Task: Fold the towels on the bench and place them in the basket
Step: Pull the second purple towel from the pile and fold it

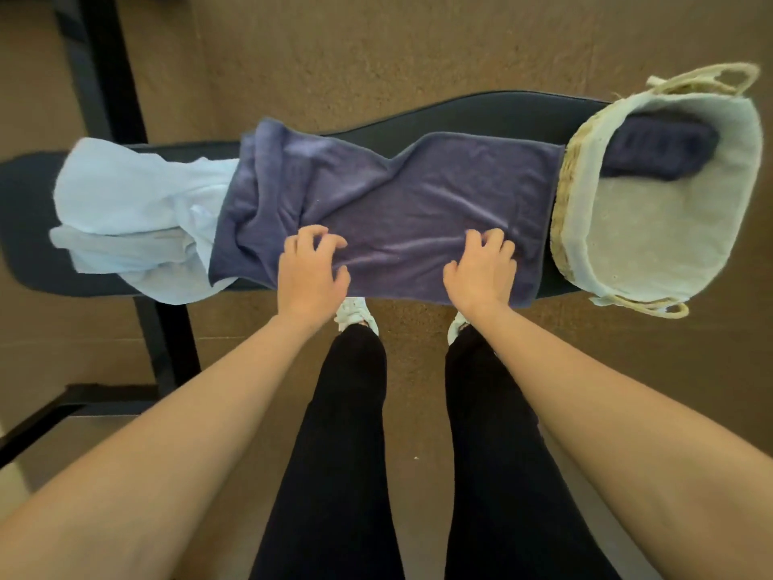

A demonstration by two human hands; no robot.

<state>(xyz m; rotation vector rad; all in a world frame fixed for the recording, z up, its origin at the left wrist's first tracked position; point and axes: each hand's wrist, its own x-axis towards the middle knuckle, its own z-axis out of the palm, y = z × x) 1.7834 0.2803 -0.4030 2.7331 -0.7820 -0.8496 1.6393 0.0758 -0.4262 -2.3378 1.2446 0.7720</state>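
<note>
A purple towel (pixel 393 198) lies spread and wrinkled across the middle of the black padded bench (pixel 481 115). My left hand (pixel 311 267) and my right hand (pixel 481 270) rest on its near edge, fingers curled and apart, pressing on the cloth. A crumpled light blue towel (pixel 138 211) lies at the bench's left end, partly under the purple one. A woven basket (pixel 652 228) with a pale cloth lining stands on the right end. A folded dark navy towel (pixel 661 148) lies in its far side.
Brown carpet surrounds the bench. A black frame (pixel 104 77) runs along the floor at the left. My legs in black trousers and white shoes (pixel 355 316) stand close against the bench's near side.
</note>
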